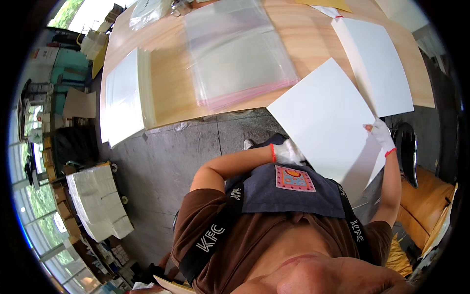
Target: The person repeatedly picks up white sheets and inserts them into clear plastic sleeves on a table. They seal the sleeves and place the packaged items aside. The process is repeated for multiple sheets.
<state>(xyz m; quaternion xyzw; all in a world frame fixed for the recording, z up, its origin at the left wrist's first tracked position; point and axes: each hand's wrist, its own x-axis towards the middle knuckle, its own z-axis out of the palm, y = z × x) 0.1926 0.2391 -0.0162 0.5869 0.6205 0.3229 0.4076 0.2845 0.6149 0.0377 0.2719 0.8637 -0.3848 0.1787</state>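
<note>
The person holds one large white sheet (328,120) in the air with both gloved hands, in front of the body and just off the near edge of the wooden tabletop (171,93). The left hand (288,153) is closed on the lower left edge of the sheet, and the right hand (382,134) pinches its right edge, with the thumb on top. The sheet is tilted, and its far corner reaches over the near edge of the tabletop.

To do this step well, I judge that both grips should stay light and at the edges, so that the sheet does not bend or get a crease. It is better to keep it flat and level while it moves.

On the tabletop, a stack of clear plastic bags (237,54) with a pink strip lies at the middle of the near edge. A stack of white sheets (377,61) lies toward the right edge, very near the held sheet. Another pile of white sheets (125,98) hangs over the left edge.

The open room is the bare wood between the bags and the right stack, and it is narrow. Between the bags and the left pile there is more bare wood. Below the hands there is only the grey floor (161,157), so a dropped sheet falls down there.
</note>
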